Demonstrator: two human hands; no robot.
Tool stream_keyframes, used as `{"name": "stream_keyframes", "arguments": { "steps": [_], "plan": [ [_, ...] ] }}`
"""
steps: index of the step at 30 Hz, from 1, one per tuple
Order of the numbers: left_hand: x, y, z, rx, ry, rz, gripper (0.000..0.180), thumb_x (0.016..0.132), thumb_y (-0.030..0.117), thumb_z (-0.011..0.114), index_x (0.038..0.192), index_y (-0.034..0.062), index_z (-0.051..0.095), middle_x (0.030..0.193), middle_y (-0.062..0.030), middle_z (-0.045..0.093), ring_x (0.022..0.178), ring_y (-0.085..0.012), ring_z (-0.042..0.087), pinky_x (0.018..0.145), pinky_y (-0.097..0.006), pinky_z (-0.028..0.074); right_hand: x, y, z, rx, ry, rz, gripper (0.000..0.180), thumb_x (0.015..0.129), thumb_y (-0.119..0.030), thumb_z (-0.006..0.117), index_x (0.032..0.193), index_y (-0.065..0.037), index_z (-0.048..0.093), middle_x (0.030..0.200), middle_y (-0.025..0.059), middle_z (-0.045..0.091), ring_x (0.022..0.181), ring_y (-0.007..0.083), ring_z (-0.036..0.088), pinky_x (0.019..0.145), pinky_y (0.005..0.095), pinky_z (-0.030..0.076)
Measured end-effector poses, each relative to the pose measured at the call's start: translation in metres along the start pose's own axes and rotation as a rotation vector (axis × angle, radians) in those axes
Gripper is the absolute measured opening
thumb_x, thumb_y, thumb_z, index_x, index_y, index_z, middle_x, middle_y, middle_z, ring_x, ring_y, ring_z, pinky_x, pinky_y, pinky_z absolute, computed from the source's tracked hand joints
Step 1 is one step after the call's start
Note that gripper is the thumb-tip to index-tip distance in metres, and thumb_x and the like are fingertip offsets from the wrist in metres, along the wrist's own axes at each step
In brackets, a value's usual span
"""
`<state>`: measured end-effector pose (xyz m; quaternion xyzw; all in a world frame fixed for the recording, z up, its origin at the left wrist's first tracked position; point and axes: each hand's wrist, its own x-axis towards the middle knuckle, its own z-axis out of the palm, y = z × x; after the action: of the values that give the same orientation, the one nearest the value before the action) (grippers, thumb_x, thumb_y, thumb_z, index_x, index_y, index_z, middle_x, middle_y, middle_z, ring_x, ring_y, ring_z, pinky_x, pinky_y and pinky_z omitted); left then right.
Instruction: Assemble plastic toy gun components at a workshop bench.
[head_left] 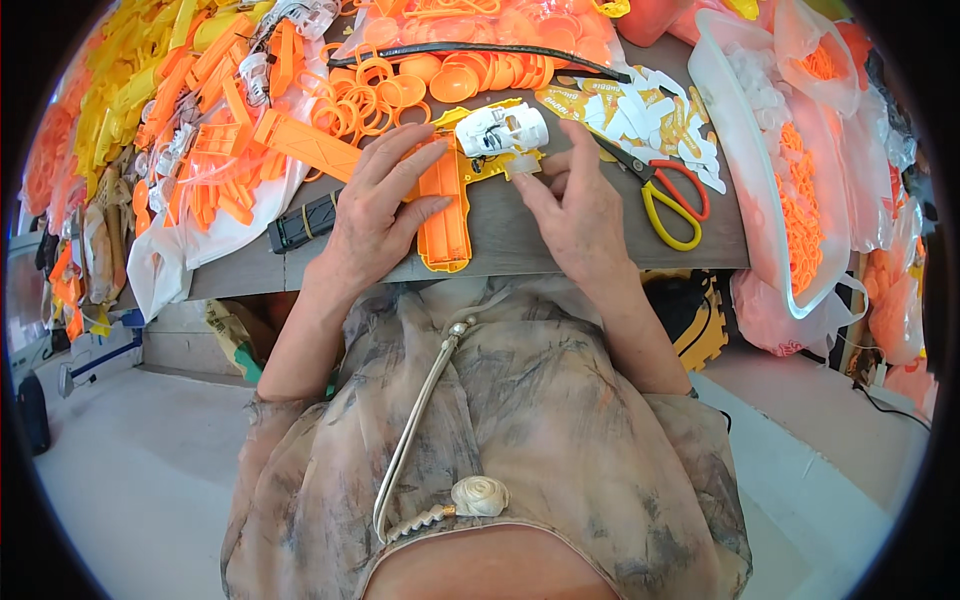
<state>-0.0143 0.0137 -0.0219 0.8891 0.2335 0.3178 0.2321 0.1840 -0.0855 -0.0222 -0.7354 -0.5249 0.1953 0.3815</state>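
A toy gun half-shell (445, 238), yellow with an orange grip part, lies on the table in front of me. My left hand (378, 205) rests at its left side, fingers stretched apart and fingertips touching the orange part. A white mechanism unit (502, 130) with dark wires sits across the shell's upper, yellow part. My right hand (582, 210) is at the right of it, thumb and forefinger apart. The right thumb tip touches a small translucent piece (523, 165) beside the unit. Whether that thumb presses on the piece, I cannot tell.
Scissors (672, 203) with red and yellow handles lie at the right, below white and gold stickers (650, 110). Orange rings and discs (400, 90) are heaped behind. Orange parts (225, 150) pile up left, near a black bar (303, 223). A white bin (745, 160) stands right.
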Motion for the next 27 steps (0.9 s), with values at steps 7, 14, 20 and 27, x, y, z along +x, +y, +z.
{"name": "stream_keyframes", "arguments": {
  "steps": [7, 14, 20, 27],
  "plan": [
    [0.007, 0.005, -0.001, 0.058, -0.037, 0.060, 0.045, 0.075, 0.010, 0.071, 0.118, 0.0022, 0.059, 0.128, -0.0177, 0.051, 0.122, -0.0366, 0.046, 0.100, -0.043, 0.040, -0.015, -0.007, -0.050, 0.058, 0.153, -0.060, 0.038, 0.082, -0.007, 0.067, 0.118, -0.002, 0.054, 0.093, 0.0070, 0.061, 0.077, 0.0116, 0.056, 0.070, 0.0249, 0.048],
    [-0.007, 0.010, -0.003, 0.143, -0.073, 0.042, 0.055, 0.072, 0.018, 0.074, 0.120, 0.0000, 0.057, 0.137, -0.0195, 0.043, 0.129, -0.0393, 0.037, 0.105, -0.048, 0.032, -0.010, 0.007, -0.160, -0.105, 0.397, -0.053, 0.012, 0.083, -0.006, 0.063, 0.094, -0.001, 0.065, 0.087, 0.0019, 0.064, 0.074, 0.0090, 0.058, 0.068, 0.0240, 0.047],
    [0.002, 0.008, 0.005, 0.123, -0.089, 0.065, 0.059, 0.072, 0.019, 0.074, 0.124, -0.0007, 0.055, 0.139, -0.0193, 0.041, 0.130, -0.0393, 0.036, 0.105, -0.047, 0.032, 0.026, 0.094, -0.317, -0.505, 0.298, 0.301, 0.016, 0.079, -0.015, 0.062, 0.084, 0.000, 0.065, 0.070, 0.0037, 0.061, 0.059, 0.0098, 0.056, 0.053, 0.0239, 0.045],
    [0.000, 0.005, 0.008, 0.110, -0.036, 0.041, 0.058, 0.070, 0.018, 0.076, 0.122, -0.0002, 0.056, 0.138, -0.0195, 0.043, 0.130, -0.0385, 0.039, 0.104, -0.047, 0.035, 0.043, 0.150, -0.302, -0.681, -0.140, 0.274, 0.013, 0.068, -0.006, 0.066, 0.079, 0.001, 0.064, 0.073, 0.0070, 0.063, 0.071, 0.0182, 0.061, 0.063, 0.0318, 0.048]
  ]
}}
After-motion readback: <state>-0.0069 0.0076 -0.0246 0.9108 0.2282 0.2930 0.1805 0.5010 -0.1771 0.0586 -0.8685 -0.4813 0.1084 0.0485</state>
